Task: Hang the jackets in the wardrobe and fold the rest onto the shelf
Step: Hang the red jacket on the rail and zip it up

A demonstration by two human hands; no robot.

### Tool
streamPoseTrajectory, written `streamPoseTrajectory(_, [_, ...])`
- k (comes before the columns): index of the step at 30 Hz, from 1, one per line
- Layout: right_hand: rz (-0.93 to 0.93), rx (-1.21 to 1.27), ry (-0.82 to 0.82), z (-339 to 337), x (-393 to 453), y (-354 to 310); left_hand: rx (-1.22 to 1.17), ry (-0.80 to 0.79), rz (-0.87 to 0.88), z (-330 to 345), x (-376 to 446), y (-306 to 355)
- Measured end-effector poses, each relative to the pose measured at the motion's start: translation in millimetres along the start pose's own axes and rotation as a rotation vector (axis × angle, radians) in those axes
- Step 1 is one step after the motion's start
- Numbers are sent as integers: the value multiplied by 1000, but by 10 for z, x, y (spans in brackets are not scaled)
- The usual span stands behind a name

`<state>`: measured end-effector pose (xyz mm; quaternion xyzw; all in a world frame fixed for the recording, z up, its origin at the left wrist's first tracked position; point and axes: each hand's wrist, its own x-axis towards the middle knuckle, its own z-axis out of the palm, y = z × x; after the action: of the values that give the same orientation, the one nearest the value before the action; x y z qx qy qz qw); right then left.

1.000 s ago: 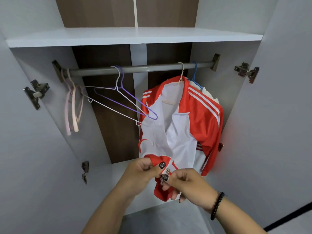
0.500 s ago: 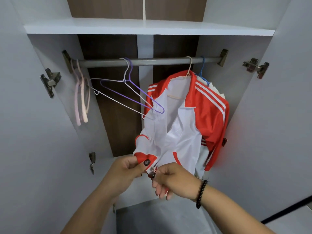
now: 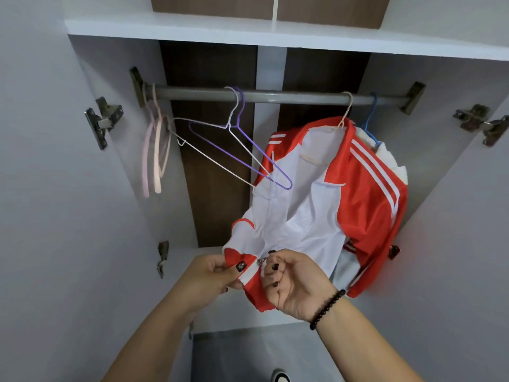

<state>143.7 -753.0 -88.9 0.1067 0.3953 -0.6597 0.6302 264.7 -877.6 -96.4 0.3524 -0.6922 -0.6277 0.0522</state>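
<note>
Pale grey side panels (image 3: 82, 244) flank a dark brown wooden back panel (image 3: 209, 150) split by a pale vertical strip (image 3: 268, 73). Metal hinges (image 3: 103, 119) sit on both sides. Grey floor (image 3: 234, 354) lies below.

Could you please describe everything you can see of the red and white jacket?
The red and white jacket looks like smooth sports fabric, red with white stripes down the sleeve and a white lining. It hangs open on a pale wire hanger from the rail. The left hand and right hand pinch its hem at the zipper.
</note>
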Motion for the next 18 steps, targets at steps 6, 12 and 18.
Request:
streamPoseTrajectory(6, [57,98,-5,57,297,-321,-33,40,-37,-16,334,143])
streamPoseTrajectory(12, [44,297,34,16,695,-730,20,36,-81,-90,630,159])
streamPoseTrajectory(18, [-37,302,72,-228,765,-1234,-2,85,-230,-328,799,-209])
